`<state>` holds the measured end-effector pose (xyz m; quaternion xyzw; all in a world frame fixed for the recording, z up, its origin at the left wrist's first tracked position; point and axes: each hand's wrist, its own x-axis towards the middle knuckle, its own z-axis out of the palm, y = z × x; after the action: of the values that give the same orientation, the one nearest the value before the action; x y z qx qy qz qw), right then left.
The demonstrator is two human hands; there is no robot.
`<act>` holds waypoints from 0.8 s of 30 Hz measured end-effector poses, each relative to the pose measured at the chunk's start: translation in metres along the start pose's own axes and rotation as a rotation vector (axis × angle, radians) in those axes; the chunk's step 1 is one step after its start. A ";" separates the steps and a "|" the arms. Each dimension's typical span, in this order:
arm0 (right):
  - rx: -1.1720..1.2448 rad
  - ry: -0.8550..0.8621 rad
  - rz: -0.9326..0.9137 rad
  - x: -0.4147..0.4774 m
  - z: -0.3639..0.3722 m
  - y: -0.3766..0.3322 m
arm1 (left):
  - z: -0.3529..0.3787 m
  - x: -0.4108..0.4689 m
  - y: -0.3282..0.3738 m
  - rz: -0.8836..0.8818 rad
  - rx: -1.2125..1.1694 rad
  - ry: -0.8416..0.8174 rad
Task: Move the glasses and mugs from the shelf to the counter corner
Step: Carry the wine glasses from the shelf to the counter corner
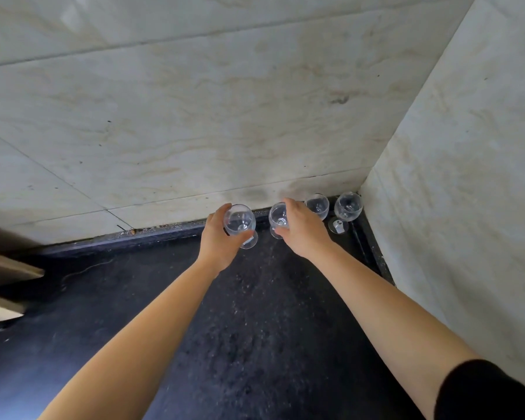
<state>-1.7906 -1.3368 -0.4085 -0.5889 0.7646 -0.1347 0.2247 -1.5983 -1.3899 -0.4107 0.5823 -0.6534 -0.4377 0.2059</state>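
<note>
Several clear stemmed glasses line the back of the dark counter (pixel 255 313) near its corner. My left hand (pixel 217 242) is wrapped around the bowl of the leftmost glass (pixel 240 223), whose foot shows just under my fingers. My right hand (pixel 303 230) grips the second glass (pixel 278 216) from its right side. Two more glasses stand free to the right: one (pixel 317 205) partly behind my right hand, and one (pixel 348 206) closest to the corner, its round foot resting on the counter. No mugs are in view.
Pale marbled tile walls (pixel 225 116) meet at the corner on the right (pixel 437 207). A light wooden edge (pixel 6 268) juts in at the far left. The counter's black speckled surface stretches toward me between my forearms.
</note>
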 end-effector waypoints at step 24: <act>0.015 0.238 -0.054 -0.021 -0.059 -0.009 | -0.021 -0.002 0.041 0.179 0.106 0.049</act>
<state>-1.8079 -1.3228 -0.3497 -0.5875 0.7686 -0.2152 0.1332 -1.6051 -1.3975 -0.3654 0.5422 -0.7199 -0.3678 0.2290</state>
